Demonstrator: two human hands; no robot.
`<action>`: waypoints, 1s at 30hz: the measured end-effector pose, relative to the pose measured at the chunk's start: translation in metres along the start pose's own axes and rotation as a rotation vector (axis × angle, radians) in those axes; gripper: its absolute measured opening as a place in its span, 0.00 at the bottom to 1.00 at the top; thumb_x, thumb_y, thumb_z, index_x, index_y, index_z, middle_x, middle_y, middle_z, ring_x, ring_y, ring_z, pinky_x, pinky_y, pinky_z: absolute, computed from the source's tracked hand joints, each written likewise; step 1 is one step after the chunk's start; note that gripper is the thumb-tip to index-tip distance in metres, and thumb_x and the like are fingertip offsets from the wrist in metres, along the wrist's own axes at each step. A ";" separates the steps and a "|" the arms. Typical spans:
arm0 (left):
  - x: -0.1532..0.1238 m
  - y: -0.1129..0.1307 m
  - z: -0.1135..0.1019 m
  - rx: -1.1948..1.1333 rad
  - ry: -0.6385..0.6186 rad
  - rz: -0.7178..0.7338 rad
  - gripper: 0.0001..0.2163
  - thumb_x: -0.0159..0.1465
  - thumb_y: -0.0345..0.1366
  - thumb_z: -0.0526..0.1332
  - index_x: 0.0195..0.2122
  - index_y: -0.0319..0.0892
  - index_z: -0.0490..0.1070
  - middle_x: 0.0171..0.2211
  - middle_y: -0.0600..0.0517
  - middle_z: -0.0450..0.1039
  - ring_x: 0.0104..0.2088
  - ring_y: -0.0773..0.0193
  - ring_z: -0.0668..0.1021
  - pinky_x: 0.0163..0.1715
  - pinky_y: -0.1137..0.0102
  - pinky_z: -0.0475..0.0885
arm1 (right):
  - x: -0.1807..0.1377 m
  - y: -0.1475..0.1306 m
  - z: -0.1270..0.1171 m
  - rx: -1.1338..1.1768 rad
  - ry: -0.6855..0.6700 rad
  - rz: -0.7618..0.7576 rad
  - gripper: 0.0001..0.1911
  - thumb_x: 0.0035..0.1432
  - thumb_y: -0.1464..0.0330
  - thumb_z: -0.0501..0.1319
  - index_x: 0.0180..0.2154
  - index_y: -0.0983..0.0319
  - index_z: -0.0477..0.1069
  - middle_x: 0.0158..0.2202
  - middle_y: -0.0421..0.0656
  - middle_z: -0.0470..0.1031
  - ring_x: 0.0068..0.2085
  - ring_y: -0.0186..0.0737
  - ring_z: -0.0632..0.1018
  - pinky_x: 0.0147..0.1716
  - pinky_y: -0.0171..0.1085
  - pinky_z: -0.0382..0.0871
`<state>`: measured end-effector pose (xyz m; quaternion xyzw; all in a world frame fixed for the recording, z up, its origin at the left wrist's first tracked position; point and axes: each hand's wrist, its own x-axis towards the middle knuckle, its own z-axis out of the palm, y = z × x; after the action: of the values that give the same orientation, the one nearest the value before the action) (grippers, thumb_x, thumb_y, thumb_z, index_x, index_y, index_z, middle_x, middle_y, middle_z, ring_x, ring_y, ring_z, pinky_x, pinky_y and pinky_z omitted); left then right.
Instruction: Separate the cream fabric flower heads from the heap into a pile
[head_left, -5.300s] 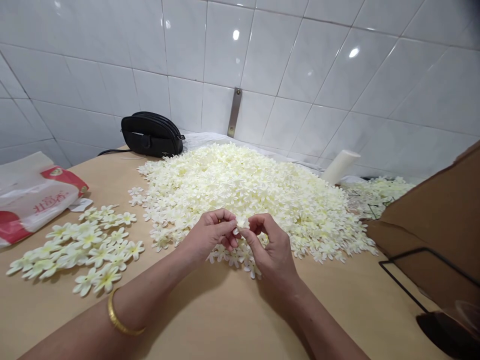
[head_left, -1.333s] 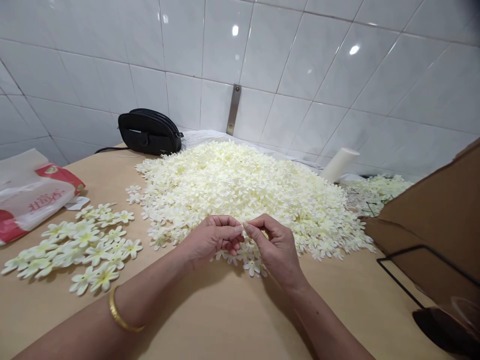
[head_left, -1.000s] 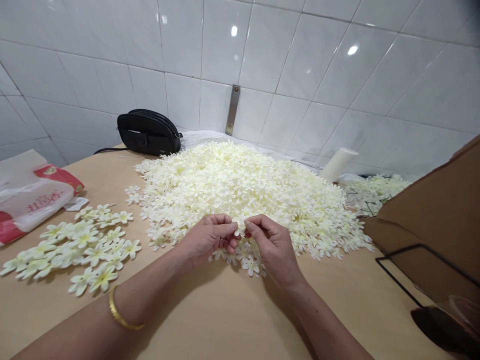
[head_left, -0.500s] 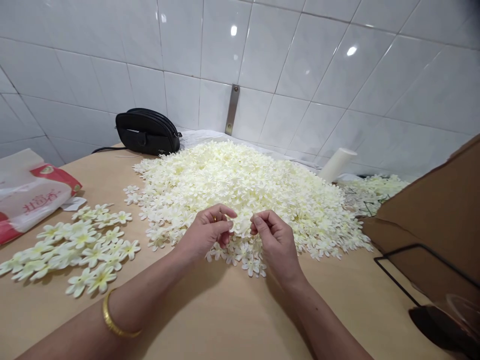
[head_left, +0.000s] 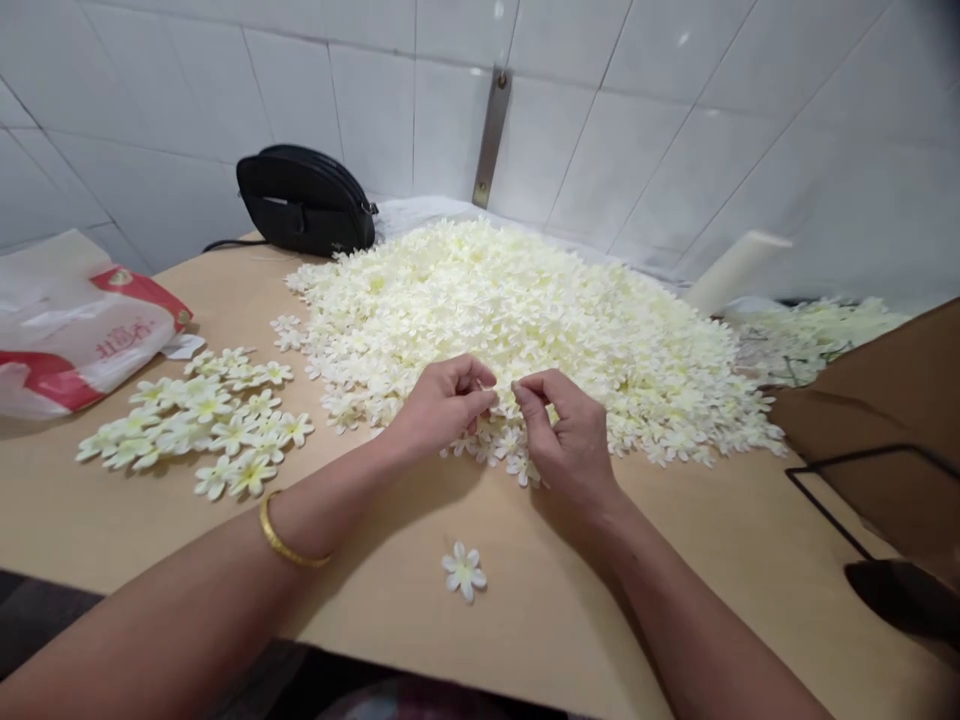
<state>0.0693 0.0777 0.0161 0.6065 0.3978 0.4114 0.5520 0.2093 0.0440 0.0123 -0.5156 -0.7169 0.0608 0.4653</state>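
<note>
A large heap of cream-white artificial flowers point(head_left: 517, 290) with pale yellow centres spreads over the table in front of me. My left hand point(head_left: 450, 405) is at the heap's near edge, thumb and index finger pinched together. Close beside it, my right hand point(head_left: 566, 425) also has thumb and forefinger pressed together. Whatever sits between the fingertips is too small and too pale against the heap to make out. One loose flower point(head_left: 464, 573) lies face up on the table, nearer to me than both hands. To the left, a smaller group of flowers point(head_left: 210, 425) lies spread out.
A red-and-white plastic bag point(head_left: 135, 330) is at the left and a black handbag point(head_left: 307, 200) at the back. On the right are a white roll point(head_left: 735, 272), a brown cardboard piece point(head_left: 877, 440) and a black wire frame point(head_left: 832, 510). A tiled wall point(head_left: 600, 150) stands behind.
My view has tilted down, showing the table's front edge. A single flower now lies on the bare table before me. My left hand's fingers have closed into a pinch.
</note>
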 end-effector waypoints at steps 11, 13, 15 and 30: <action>-0.010 0.012 -0.014 0.117 -0.916 -0.290 0.03 0.47 0.29 0.61 0.24 0.38 0.73 0.14 0.54 0.67 0.13 0.73 0.64 0.12 0.77 0.56 | 0.000 0.005 -0.003 -0.067 0.088 -0.023 0.07 0.54 0.72 0.54 0.24 0.60 0.65 0.21 0.37 0.66 0.24 0.32 0.67 0.26 0.32 0.61; -0.011 0.008 -0.011 0.179 -0.943 -0.315 0.03 0.47 0.29 0.61 0.24 0.40 0.73 0.13 0.55 0.65 0.13 0.72 0.64 0.12 0.76 0.56 | 0.000 0.006 -0.004 -0.081 0.079 -0.034 0.07 0.54 0.72 0.53 0.24 0.60 0.65 0.22 0.38 0.66 0.25 0.32 0.67 0.27 0.33 0.61; -0.012 0.006 -0.005 0.242 -0.868 -0.278 0.03 0.47 0.30 0.61 0.24 0.41 0.73 0.12 0.56 0.64 0.14 0.71 0.65 0.13 0.76 0.56 | -0.001 0.007 -0.004 -0.085 0.073 -0.049 0.07 0.54 0.71 0.53 0.25 0.61 0.64 0.23 0.38 0.66 0.25 0.33 0.67 0.27 0.33 0.61; -0.122 0.001 0.009 1.057 -0.220 0.327 0.10 0.57 0.42 0.56 0.28 0.40 0.66 0.29 0.47 0.67 0.29 0.63 0.68 0.27 0.71 0.63 | -0.001 0.009 -0.008 -0.054 0.099 -0.148 0.09 0.55 0.72 0.51 0.25 0.61 0.64 0.24 0.41 0.66 0.28 0.36 0.68 0.30 0.35 0.60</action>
<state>0.0357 -0.0402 0.0092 0.8936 0.3908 0.1708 0.1400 0.2214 0.0436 0.0115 -0.4761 -0.7305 -0.0188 0.4892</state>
